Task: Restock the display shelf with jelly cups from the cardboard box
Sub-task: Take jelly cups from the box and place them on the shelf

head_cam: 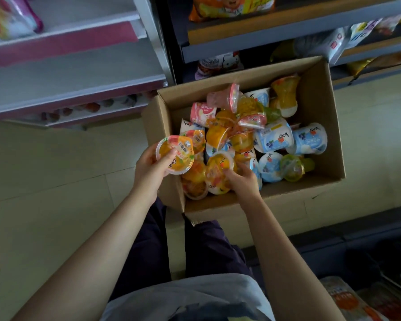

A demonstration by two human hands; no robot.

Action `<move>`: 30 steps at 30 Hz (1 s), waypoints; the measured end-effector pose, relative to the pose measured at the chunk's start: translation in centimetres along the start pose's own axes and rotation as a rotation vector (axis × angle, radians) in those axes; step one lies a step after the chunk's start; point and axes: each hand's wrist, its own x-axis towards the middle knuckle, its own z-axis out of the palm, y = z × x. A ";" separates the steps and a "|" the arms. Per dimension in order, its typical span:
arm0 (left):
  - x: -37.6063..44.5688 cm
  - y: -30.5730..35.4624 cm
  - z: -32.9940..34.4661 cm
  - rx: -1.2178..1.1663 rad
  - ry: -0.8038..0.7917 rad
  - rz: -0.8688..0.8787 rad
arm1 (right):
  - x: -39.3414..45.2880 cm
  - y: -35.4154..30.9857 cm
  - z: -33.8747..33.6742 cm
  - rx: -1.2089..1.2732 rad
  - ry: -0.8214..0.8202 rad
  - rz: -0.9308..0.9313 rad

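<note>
- Left hand [152, 169]: I hold one clear round plastic jelly cup with orange fruit filling and a barcoded film lid [175, 154], thumb across the lid, fingers under the base. It sits raised at the box's left wall, probably so I can carry it toward the shelf.
- Right hand [242, 179]: my fingers curl round a second clear orange-filled jelly cup [219, 173] that lies in the heap at the near left corner of the box; likely a grasp for a second item per trip.
- Open brown cardboard box [320, 72]: stands on the pale tiled floor [56, 181] just before my knees, flaps open, within reach of both hands.
- Contents: loose heap of jelly cups [252, 135], mixed, lying on their sides and tilted; orange, pink and green clear cups, plus white cups with blue printed sleeves toward the right.
- White display shelf with pink edge strips [74, 89]: up left of the box; its lowest tier shows a row of small cups, blurred.
</note>
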 end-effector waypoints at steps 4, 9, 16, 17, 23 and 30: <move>-3.1 4.8 0.0 -0.138 -0.076 -0.002 | -5.6 -5.7 -1.0 0.374 -0.233 -0.084; -8.7 14.9 -2.3 -0.395 -0.220 0.186 | -15.2 -15.6 0.9 0.506 -0.379 -0.259; -15.0 27.5 -10.9 -0.413 -0.294 0.616 | -29.2 -27.2 7.4 0.470 -0.695 -0.467; -15.3 29.0 -12.7 -0.374 -0.279 0.670 | -30.6 -28.6 8.6 0.425 -0.730 -0.515; -13.8 36.2 -23.2 -0.258 0.015 0.818 | -36.1 -36.4 18.1 0.203 -0.676 -0.756; -6.4 40.0 -32.5 0.008 0.347 0.797 | -34.1 -43.6 27.5 0.052 -0.369 -0.777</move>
